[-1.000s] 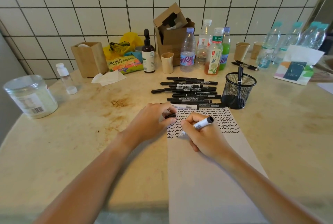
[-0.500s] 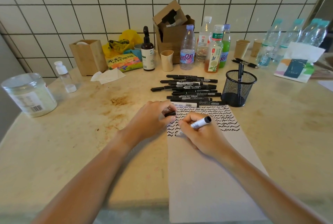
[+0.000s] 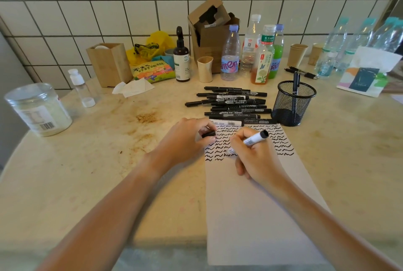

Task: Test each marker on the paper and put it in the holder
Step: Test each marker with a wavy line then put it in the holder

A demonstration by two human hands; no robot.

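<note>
Under the right hand lies the paper, a long white sheet whose far end carries rows of black squiggles. That hand's fingers are curled tight round a white-barrelled marker; its black end sticks up and away past the knuckles, and its tip is down at the sheet, at the last row of squiggles just left of the fingers. Close beside it, the left hand rests at the paper's left edge, pinching a small black cap between thumb and fingertips. Just beyond both hands, a loose pile of black markers lies flat on the table, the nearest ones touching the sheet's far edge. Beyond the right hand and a little to its right stands the holder, a black mesh cup with one marker upright in it, right beside the pile. Farther back, past the pile, plastic bottles and a cardboard box stand against the tiled wall. Well off to the left of the left hand sits a clear jar of pale powder.
</note>
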